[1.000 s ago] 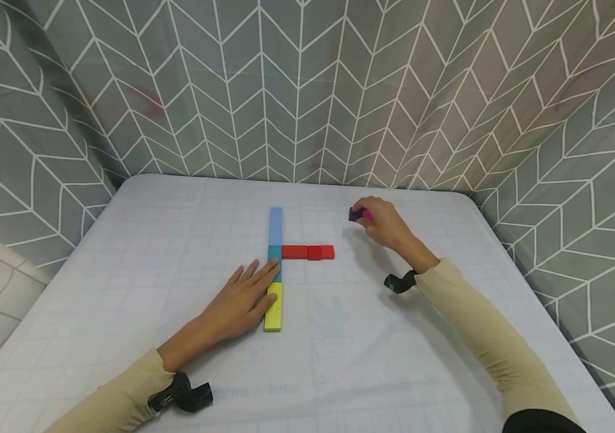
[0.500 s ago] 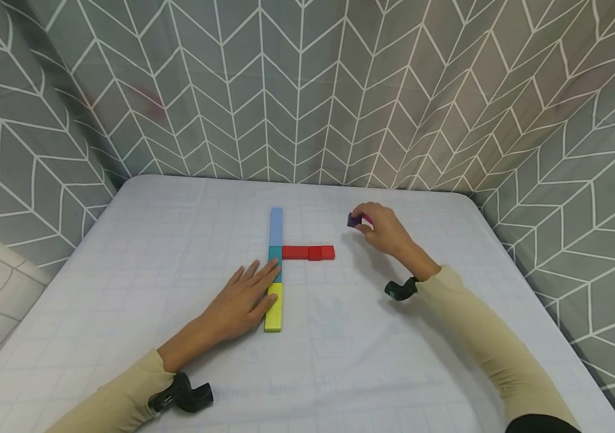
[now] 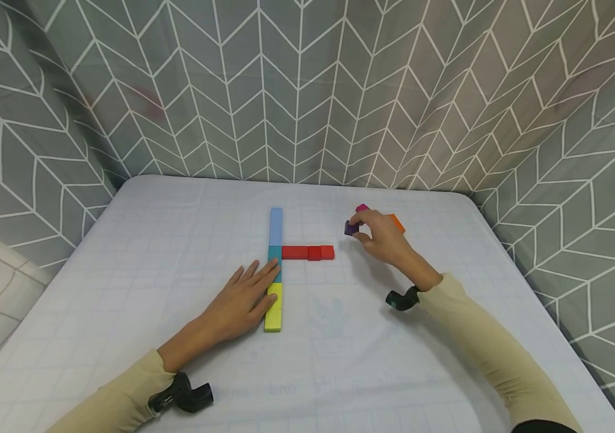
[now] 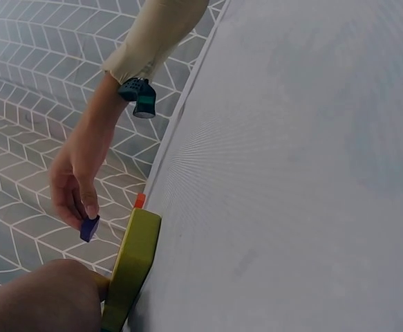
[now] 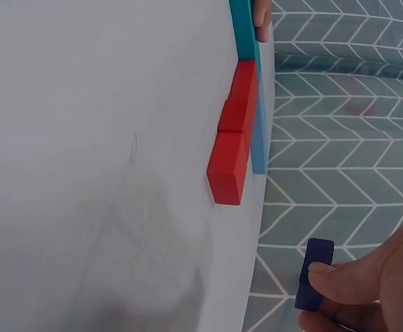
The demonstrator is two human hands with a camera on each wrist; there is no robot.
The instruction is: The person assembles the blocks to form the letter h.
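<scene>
My right hand [image 3: 386, 237] pinches a small dark purple block [image 5: 317, 254] between thumb and fingers, held above the table to the right of the red blocks. Flat on the table's middle-left, my left hand [image 3: 238, 305] rests its fingers on a teal block [image 3: 275, 252] and its thumb on a yellow block [image 3: 273, 322]. A light blue block [image 3: 276, 225] extends the column at its far end. From the teal block, a row of red blocks [image 3: 295, 252] runs rightward, one of them sitting slightly askew. In the left wrist view, the yellow block [image 4: 133, 252] stands beside part of my left hand.
Behind my right hand a magenta block [image 3: 361, 208] and an orange block [image 3: 396, 223] show partly. A white-covered table [image 3: 329, 373] lies under everything, and a grey patterned curtain [image 3: 296, 90] hangs along its far edge.
My right hand has drawn a little nearer with the purple block, uncovering the orange block and more of the magenta one. The left hand and the arranged blocks have stayed put.
</scene>
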